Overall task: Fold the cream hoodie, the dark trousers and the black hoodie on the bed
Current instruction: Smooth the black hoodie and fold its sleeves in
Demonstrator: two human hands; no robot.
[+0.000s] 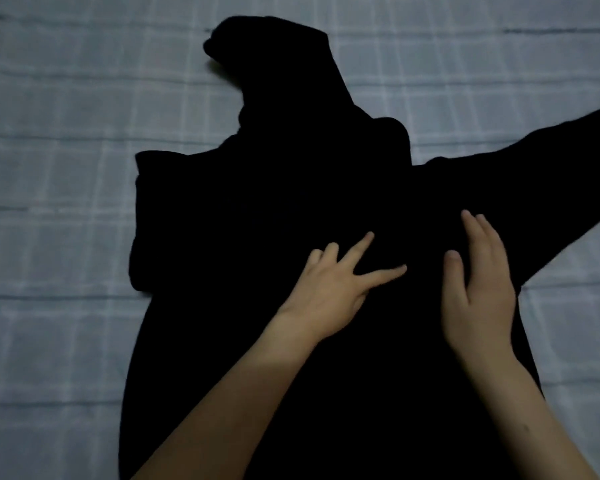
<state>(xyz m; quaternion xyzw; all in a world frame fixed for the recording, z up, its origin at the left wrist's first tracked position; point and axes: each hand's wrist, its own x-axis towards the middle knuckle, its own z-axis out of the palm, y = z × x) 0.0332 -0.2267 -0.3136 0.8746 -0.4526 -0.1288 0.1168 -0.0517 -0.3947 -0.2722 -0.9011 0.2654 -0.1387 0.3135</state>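
Black hoodie [257,209] (matte, sleeve splayed), checked bed [49,168], flat hands [329,285] pressing

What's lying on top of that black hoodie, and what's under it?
The left hand and right hand rest on the hoodie. It lies on the checked sheet; anything else beneath it is covered.

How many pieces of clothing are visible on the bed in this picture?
1. The black hoodie lies spread across the middle of the bed, under the left hand and the right hand. Other clothes may lie outside the view.
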